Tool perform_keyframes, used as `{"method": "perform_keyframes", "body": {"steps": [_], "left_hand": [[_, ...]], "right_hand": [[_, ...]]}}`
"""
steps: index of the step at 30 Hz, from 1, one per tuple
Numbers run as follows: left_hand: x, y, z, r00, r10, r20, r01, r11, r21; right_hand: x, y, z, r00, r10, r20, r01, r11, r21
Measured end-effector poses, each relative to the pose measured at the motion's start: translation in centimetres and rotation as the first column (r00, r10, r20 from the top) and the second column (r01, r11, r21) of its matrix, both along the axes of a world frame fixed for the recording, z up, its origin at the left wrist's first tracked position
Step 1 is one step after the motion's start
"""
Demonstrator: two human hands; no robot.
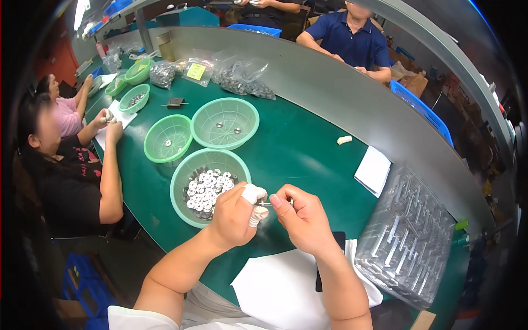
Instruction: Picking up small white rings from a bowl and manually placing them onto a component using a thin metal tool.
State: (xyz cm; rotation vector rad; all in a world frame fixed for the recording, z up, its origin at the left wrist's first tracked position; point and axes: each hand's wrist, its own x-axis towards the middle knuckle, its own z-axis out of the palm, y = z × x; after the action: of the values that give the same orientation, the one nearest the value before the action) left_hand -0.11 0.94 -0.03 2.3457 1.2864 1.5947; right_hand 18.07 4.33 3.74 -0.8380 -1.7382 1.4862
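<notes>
Two seated co-workers [77, 179] sit at the far left. Moving right, one round green basket [176, 129] holds a single metal disc [168, 143]. Next, the nearer basket [220, 156] holds a heap of discs, too many to count; the farther basket [225, 140] holds two.

Just beside the nearer basket, the left hand [234, 215], white covers [253, 193] on two of its fingers, pinches the left end of one thin metal piece [267, 204]. The right hand [304, 217] has thumb and fingers closed on its right end, so the piece lies between the hands, above the table. It looks light, stiff and smooth, probably slippery to bare skin; the ends seem the best hold.

Farther right lie one loose white finger cover [344, 141], one folded white paper [373, 170] and one stack of clear trays [407, 236], its layers uncountable.
</notes>
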Motion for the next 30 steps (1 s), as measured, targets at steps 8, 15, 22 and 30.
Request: {"method": "perform_keyframes", "body": {"steps": [8,15,22,30], "left_hand": [[-0.6,-1.1,0.5,0.732,-0.093,0.674,0.509,0.733,-0.451],[0.7,-0.7,0.1,0.152,0.236,0.960,0.968,0.159,-0.192],[0.5,-0.3,-1.2,0.083,0.273,0.959,0.982,0.144,-0.126],[0.9,-0.7,0.2,0.408,0.264,0.874,0.867,0.187,-0.461]], "right_hand": [[0.0,-0.7,1.6,0.987,-0.152,0.048,0.133,0.950,0.283],[1.2,-1.3,3.7,0.858,-0.305,0.413,-0.121,0.661,0.740],[1.4,-2.1,4.9,0.863,-0.354,0.361,-0.050,0.651,0.758],[0.9,-2.2,3.9,0.875,-0.329,0.355,-0.009,0.723,0.691]]}}
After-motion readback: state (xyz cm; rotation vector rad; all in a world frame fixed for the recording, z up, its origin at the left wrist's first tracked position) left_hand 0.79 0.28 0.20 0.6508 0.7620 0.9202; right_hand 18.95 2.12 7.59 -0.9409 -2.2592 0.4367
